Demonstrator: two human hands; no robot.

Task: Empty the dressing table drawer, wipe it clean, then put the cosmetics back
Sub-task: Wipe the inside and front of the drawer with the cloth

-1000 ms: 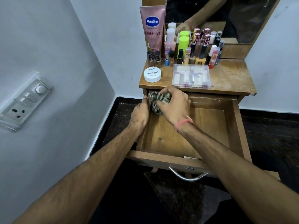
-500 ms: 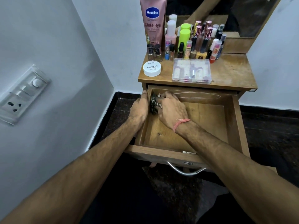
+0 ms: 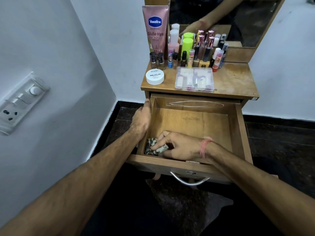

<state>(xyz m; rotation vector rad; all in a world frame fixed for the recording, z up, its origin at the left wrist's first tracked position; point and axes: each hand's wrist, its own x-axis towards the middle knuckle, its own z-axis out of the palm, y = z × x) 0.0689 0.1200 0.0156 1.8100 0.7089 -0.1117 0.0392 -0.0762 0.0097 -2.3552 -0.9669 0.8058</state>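
Head view: right hand [image 3: 180, 147] with cloth [image 3: 154, 148] in drawer [image 3: 240, 132] front-left corner.

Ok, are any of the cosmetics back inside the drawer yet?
No: the drawer holds only the right hand pressing the cloth into its front left corner; the cosmetics stand on the tabletop.

Drawer [image 3: 239, 133] pulled out below the tabletop [image 3: 235, 82], cloth [image 3: 154, 147] in its front-left corner under the right hand [image 3: 180, 146], left hand [image 3: 142, 118] on the left wall — bottles [image 3: 196, 51] at the tabletop's back, jar [image 3: 155, 76] and box [image 3: 194, 79] before them.
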